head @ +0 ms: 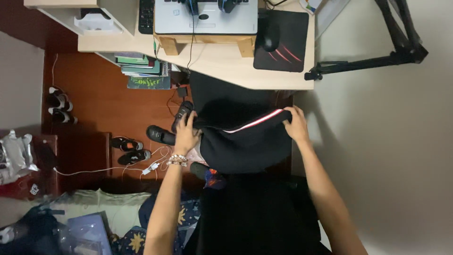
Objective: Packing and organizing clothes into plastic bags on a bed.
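A black garment (245,141) with a white and red stripe hangs stretched between my two hands, below the desk's front edge. My left hand (186,134), with beaded bracelets on the wrist, grips its left end. My right hand (296,123) grips its right end near the stripe's upper tip. The cloth's lower part folds down toward my lap, where more dark fabric lies.
A wooden desk (226,66) ahead carries a laptop (205,16) on a wooden riser, a black mouse pad (283,45) with a mouse. Books (141,66) are stacked beneath. Shoes (130,148) and a white cable (94,169) lie on the floor left. A black stand (377,59) is at right.
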